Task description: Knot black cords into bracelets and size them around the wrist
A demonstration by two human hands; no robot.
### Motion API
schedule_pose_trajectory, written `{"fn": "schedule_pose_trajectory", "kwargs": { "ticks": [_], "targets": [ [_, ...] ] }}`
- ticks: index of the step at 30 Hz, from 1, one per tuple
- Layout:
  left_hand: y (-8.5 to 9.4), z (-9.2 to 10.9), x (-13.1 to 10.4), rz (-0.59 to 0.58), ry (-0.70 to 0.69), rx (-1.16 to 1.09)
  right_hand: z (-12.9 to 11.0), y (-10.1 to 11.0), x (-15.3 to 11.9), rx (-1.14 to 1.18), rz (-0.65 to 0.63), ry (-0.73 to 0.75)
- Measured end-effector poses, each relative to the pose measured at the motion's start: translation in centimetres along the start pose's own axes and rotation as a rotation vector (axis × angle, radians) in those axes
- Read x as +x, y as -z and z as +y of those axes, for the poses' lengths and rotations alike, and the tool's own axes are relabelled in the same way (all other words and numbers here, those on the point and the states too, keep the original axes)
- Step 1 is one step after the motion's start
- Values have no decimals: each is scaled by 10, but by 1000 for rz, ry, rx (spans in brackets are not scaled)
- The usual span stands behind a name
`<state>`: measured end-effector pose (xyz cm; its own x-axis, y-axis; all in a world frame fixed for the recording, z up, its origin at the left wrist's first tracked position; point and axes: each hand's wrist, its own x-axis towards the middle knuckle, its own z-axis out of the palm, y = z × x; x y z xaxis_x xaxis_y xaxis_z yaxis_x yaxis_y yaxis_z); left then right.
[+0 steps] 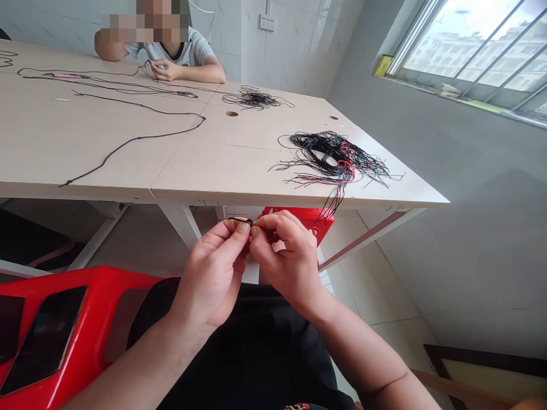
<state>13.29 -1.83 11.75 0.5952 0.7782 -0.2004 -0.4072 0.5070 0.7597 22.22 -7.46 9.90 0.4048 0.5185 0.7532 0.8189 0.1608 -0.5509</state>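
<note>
Just off the table's near edge, above my lap, a short piece of black cord [249, 221] shows between my fingertips. My left hand [217, 256] pinches it between thumb and forefinger, and a dark end sticks out to the left. Close against it, my right hand [286, 250] pinches the same spot with thumb and forefinger, its other fingers curled. Most of the cord is hidden by the fingers, so I cannot tell whether it is knotted. A large bundle of black cords [316, 154] with a few red strands lies on the table beyond, some ends hanging over the edge.
The pale table [239, 176] stretches ahead. On it lie a long single black cord [145, 136], a smaller tangle of cord [256, 99] and a pink item [66, 75]. A person [171, 62] opposite handles cord. Red stools [92, 285] stand beside me and beneath the table.
</note>
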Motion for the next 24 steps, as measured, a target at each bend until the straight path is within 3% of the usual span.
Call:
{"fn": "schedule_pose_trajectory", "kwargs": {
  "ticks": [2,9,15,20,24],
  "targets": [
    [0,0,1,2,-18,2,0,0,0,-1,2,-3],
    [1,-4,7,34,-98,13,1,-4,-8,-144,1,189],
    [5,-7,11,36,-217,83,-11,-7,-8,-171,-38,225],
    [7,-3,12,10,-176,142,-14,-1,-9,-78,-124,152],
    [5,2,9,-69,-39,127,-8,7,-4,132,-110,-83]
  ]
}}
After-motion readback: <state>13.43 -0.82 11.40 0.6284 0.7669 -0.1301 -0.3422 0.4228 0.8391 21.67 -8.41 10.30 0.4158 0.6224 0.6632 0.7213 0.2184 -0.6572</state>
